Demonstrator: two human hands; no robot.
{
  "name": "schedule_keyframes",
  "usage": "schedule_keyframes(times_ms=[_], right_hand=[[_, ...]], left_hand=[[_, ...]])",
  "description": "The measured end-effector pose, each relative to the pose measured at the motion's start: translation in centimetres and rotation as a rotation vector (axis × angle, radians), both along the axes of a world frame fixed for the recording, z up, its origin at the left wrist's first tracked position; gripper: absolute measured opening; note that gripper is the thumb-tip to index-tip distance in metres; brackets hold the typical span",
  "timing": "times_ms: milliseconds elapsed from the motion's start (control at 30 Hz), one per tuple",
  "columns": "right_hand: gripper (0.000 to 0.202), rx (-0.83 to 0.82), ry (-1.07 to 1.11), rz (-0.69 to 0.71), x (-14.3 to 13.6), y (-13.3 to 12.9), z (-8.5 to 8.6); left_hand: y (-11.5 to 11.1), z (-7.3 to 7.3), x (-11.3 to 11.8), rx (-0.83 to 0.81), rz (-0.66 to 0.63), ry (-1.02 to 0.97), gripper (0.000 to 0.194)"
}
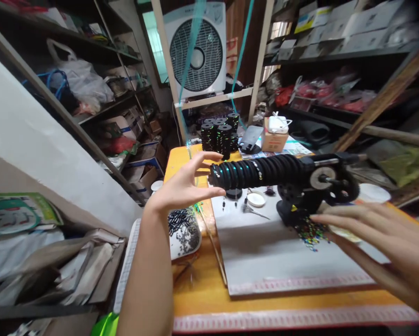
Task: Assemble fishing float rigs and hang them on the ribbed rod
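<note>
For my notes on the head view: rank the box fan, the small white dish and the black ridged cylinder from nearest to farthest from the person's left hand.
1. Black ridged cylinder: its near end sits between the thumb and fingers of the left hand.
2. Small white dish: to the hand's right, lower than the cylinder in view.
3. Box fan: upper middle, in the background.

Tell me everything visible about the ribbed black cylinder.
The cylinder is black, with thick ring-like ridges and a dull sheen; its material is unclear. Beaded strands cross it. It lies nearly level above the white board, one end joined to a black stand. The left hand spreads around its free end; whether it touches is unclear.
</note>
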State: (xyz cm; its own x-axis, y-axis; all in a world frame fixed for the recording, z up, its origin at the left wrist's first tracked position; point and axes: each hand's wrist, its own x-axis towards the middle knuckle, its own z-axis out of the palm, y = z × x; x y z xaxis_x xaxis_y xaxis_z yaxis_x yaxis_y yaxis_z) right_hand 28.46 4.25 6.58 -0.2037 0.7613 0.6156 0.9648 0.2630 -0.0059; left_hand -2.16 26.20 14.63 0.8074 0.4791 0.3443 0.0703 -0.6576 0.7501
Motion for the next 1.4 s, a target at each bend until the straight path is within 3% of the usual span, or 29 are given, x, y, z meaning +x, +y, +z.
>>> schedule_keyframes(times_ms=[133, 267, 400, 533, 700, 833, 1000, 1133, 1267, 1400], right_hand=[[0.014, -0.249, 0.074, -0.005, 1.0, -2.3, -3.5], [0.016, -0.343, 0.186, -0.167, 1.1, -3.7, -5.1], [0.020, -0.324, 0.232, -0.271, 0.3, -3.7, -6.1], [0.020, -0.264, 0.280, -0.291, -0.9, -2.9, -6.7], [0.018, -0.183, 0.316, -0.248, -1.4, -2.1, -7.1], [0.015, -0.119, 0.309, -0.187, -0.8, -2.2, -7.0], [0.009, -0.050, 0.281, -0.105, -0.4, -1.6, -4.4], [0.015, 0.085, 0.243, 0.025, -1.4, 0.6, 0.2], [0.015, 0.201, 0.217, 0.024, -3.6, 3.6, 5.1], [0.015, 0.284, 0.189, 0.120, -5.9, 6.8, 8.3]], left_hand=[[-0.8, 0.4, 0.6, 0.143, -0.005, 0.001, 0.058], [-1.6, 0.8, 1.6, 0.379, 0.045, 0.001, 0.055], [-2.8, 0.7, 3.3, 0.586, 0.126, -0.016, 0.045], [-3.7, 0.3, 4.7, 0.731, 0.206, -0.006, 0.043], [-3.9, -0.1, 5.4, 0.781, 0.274, 0.022, 0.053], [-3.9, -0.3, 5.4, 0.786, 0.273, 0.031, 0.049], [-3.9, -0.1, 5.5, 0.722, 0.256, 0.023, 0.040], [-3.6, 0.5, 5.6, 0.554, 0.272, 0.036, 0.037], [-3.3, 1.1, 5.7, 0.411, 0.296, 0.097, 0.037], [-3.3, 1.2, 5.7, 0.371, 0.289, 0.086, 0.037]])
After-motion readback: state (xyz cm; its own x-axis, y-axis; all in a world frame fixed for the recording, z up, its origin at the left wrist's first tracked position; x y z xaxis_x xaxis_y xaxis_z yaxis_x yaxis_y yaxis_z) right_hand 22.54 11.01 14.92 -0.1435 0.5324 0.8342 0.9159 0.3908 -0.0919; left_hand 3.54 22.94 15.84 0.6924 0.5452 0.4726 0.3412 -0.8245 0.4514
